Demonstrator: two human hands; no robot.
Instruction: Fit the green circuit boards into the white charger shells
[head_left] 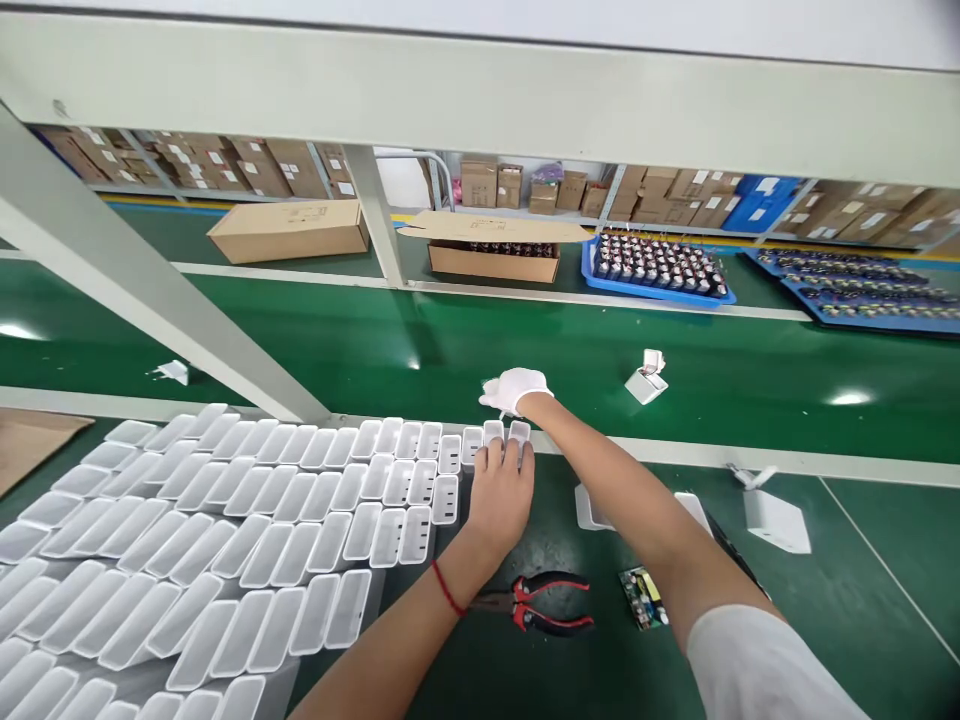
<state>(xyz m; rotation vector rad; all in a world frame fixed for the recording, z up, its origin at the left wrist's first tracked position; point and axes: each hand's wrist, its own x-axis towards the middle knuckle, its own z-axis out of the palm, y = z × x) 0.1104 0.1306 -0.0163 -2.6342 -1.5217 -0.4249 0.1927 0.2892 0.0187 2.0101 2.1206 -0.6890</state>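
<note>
My left hand (504,495), bare with a red string on the wrist, rests its fingertips on small white plastic housings (517,431) at the right end of the back row. Its fingers are bent over them. My right hand (517,390), in a white glove, is just beyond that row, over the green surface's edge; whether it holds anything is too unclear to tell. Rows of open white housings (300,497) fill the left side. Pliers (525,603) with red and black handles lie in front of my left hand. A circuit board (643,598) lies beside my right forearm.
White housings (777,521) lie at the right, and a small white unit (646,385) is on the green belt (750,365). Beyond are cardboard boxes (292,230) and blue trays of parts (658,292). A slanted white post (165,270) stands at left.
</note>
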